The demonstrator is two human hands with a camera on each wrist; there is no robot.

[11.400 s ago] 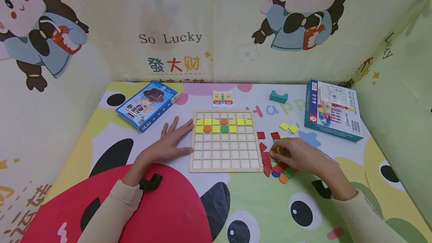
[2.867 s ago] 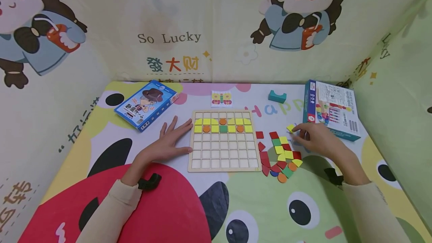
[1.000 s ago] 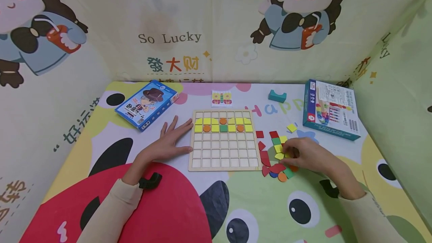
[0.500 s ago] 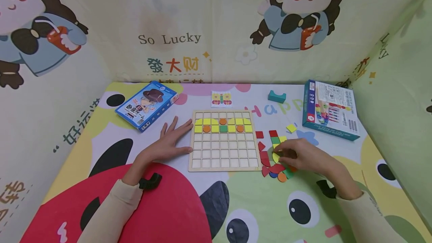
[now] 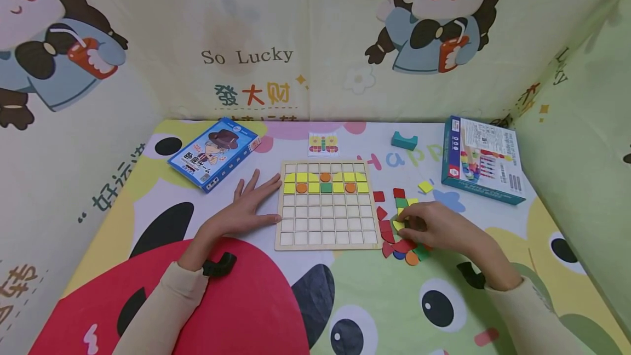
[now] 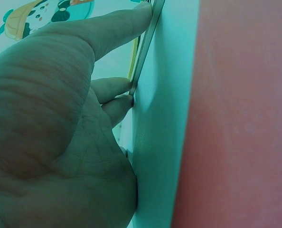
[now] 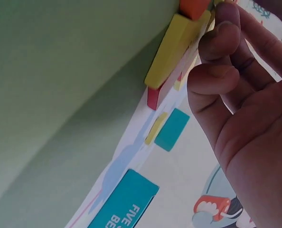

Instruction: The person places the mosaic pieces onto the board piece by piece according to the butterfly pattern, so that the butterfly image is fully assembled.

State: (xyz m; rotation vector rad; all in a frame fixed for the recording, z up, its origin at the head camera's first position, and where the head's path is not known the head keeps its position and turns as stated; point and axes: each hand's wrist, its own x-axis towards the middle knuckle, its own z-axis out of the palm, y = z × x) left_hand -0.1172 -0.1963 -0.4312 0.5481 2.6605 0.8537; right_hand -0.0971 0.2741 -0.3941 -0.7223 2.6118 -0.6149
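A square wooden grid board (image 5: 327, 221) lies on the table, its second and third rows filled with yellow tiles, several orange discs and one green square tile (image 5: 326, 188). My left hand (image 5: 248, 207) lies spread, its thumb and fingertips touching the board's left edge. To the right of the board, my right hand (image 5: 436, 227) pinches a yellow tile (image 5: 397, 225) low over a cluster of loose pieces; the fingers partly hide it. Red tiles (image 5: 386, 227), an orange disc (image 5: 412, 258) and a blue piece (image 5: 399, 255) lie around the fingers. The palm covers other pieces.
A card with a butterfly pattern (image 5: 323, 144) lies behind the board. A blue box (image 5: 214, 152) stands at back left, a teal-edged box (image 5: 483, 160) at back right. Near that box are a teal arched block (image 5: 405, 141) and a lone yellow square tile (image 5: 425, 187).
A second orange disc has joined the third row since the earliest frame. My right hand came back from the yellow tiles near the box, then shifted left with a yellow tile. My left hand stayed.
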